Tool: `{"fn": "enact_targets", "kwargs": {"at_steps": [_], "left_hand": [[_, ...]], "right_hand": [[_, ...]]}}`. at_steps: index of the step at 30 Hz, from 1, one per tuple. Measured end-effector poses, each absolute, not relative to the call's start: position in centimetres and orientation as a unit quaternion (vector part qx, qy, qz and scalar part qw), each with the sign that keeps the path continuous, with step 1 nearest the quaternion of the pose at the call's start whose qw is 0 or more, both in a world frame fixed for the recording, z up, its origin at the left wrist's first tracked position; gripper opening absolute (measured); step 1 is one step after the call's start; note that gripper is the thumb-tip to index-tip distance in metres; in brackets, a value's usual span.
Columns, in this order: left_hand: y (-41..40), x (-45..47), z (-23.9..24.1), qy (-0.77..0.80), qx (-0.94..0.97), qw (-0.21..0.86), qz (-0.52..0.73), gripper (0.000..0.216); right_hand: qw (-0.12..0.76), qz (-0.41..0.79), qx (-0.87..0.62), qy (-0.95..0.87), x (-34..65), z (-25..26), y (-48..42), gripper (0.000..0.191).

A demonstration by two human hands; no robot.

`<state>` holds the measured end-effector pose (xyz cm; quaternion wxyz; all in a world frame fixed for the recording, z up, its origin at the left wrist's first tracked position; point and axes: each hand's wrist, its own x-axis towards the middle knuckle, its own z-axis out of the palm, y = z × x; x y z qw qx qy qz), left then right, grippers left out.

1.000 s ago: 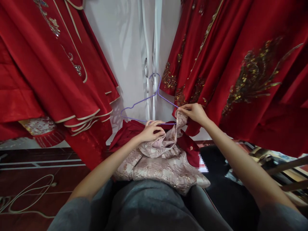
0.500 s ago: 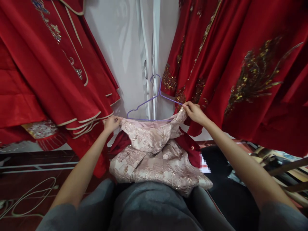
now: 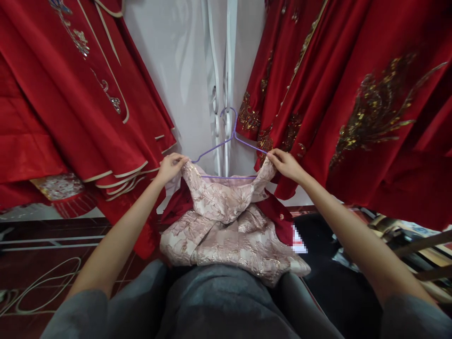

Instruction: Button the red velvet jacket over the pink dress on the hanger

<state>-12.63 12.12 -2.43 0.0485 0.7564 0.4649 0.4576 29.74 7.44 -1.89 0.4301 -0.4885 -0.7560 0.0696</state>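
Note:
A pale pink brocade dress point(image 3: 226, 202) with shiny gold threads rests on my lap, its neckline facing away from me. My left hand point(image 3: 172, 165) pinches the left shoulder strap, close to the end of a purple hanger point(image 3: 219, 143). At the other strap, my right hand point(image 3: 285, 164) grips the fabric by the hanger's right end. The hanger's shoulders run up to both straps, and its lower bar crosses inside the neckline. Its hook points up, away from me. Dark red cloth point(image 3: 277, 216) shows beside and under the dress.
Red garments point(image 3: 113, 94) with pale piping hang at left, and red embroidered ones point(image 3: 381, 108) hang at right. White doors point(image 3: 173, 61) with handles stand ahead. A white cable point(image 3: 45, 285) lies on the floor at left. A wooden rack point(image 3: 423, 247) stands at lower right.
My left hand has moved up and right, raising the left strap over the hanger's left end. My right hand has stayed at the other strap.

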Motion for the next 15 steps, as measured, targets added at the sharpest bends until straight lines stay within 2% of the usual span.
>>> {"fn": "enact_targets", "kwargs": {"at_steps": [4,8,12,15], "left_hand": [[11.3,-8.4,0.4,0.405,0.795,0.082,0.444,0.049],[11.1,-7.8,1.8,0.400,0.823,0.147,0.374,0.056],[12.1,-12.3,-0.1,0.485,0.768,0.174,0.380,0.063],[12.4,-15.3,-3.5,0.589,0.725,0.200,0.297,0.057]], "right_hand": [[0.447,0.100,-0.487,-0.744,29.5,-2.1,7.8,0.035],[0.442,0.113,-0.487,-0.745,29.7,-1.9,7.7,0.036],[0.436,0.117,-0.492,-0.744,29.6,-1.7,7.6,0.037],[0.443,0.123,-0.492,-0.740,29.6,-1.8,7.9,0.035]]}}
